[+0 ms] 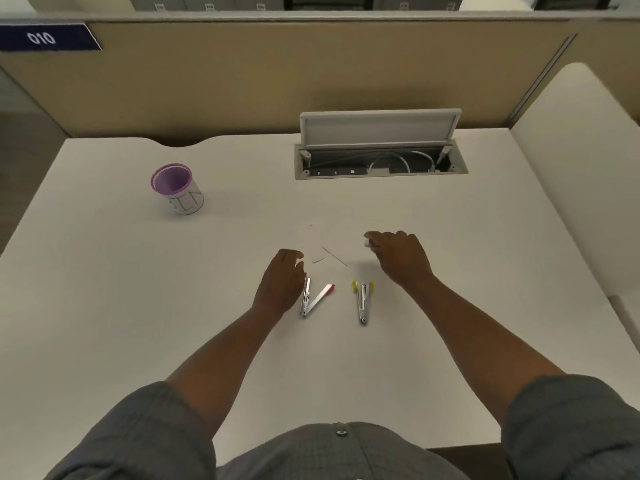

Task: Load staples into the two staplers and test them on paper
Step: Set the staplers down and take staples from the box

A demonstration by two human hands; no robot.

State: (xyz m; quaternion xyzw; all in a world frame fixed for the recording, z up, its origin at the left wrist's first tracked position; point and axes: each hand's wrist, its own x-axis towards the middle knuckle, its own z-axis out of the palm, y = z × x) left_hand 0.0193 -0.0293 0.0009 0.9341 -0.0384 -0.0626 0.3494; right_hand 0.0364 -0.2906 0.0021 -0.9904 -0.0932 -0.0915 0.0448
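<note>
- Lying sprung open at centre frame, the small red-tipped metal stapler (313, 297) is judged light, rigid, slippery; gripping by its sides is advised.
- A small pale object (367, 242), perhaps staples, is pinched by the right hand (398, 259); the left hand (282, 284) is held loosely curled, empty.

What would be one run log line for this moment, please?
red stapler: open on table | yellow stapler: closed | left hand: beside red stapler | right hand: pinches small pale item | paper: unstapled

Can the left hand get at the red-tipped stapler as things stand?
Probably yes. The left hand lies right beside the red-tipped metal stapler, which sits splayed open on the white desk, and nothing lies between them. Its fingers look loosely curled and seem to hold nothing.
</note>
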